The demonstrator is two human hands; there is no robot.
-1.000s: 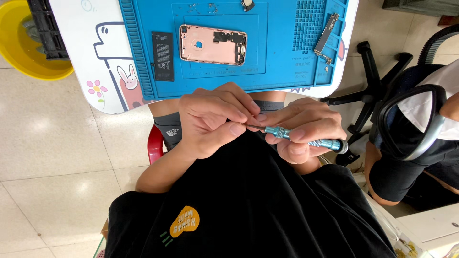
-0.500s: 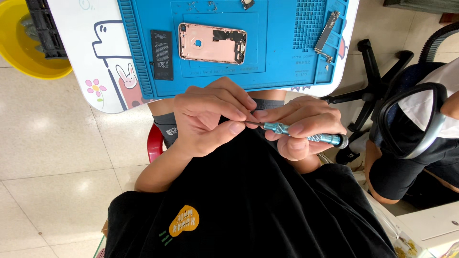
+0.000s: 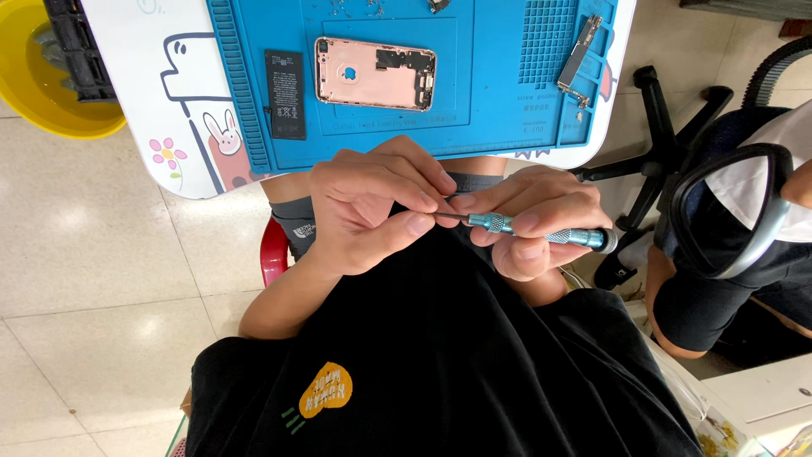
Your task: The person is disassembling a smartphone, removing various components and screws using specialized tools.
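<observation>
A slim screwdriver with a knurled light-blue metal handle (image 3: pixel 541 232) lies level in front of the person's chest, above the black shirt (image 3: pixel 440 355), near of the table edge. The right hand (image 3: pixel 529 224) is curled closed around its handle, thumb and forefinger on the knurled grip. The left hand (image 3: pixel 372 207) has its fingers bent in, thumb and fingertips pinched together on the thin dark bit at the screwdriver's left end; whether they hold anything else there cannot be told.

Farther off, a blue rubber work mat (image 3: pixel 491 93) covers a white table with cartoon drawings (image 3: pixel 161 101). On the mat lie an opened pink phone housing (image 3: pixel 375 74), a black rectangular battery (image 3: pixel 285 82) just left of it, and a narrow circuit board (image 3: pixel 579 52) to the right. A yellow tub (image 3: pixel 42 93) stands on the floor far left; another person's arm (image 3: pixel 727 245) on a black chair shows at right.
</observation>
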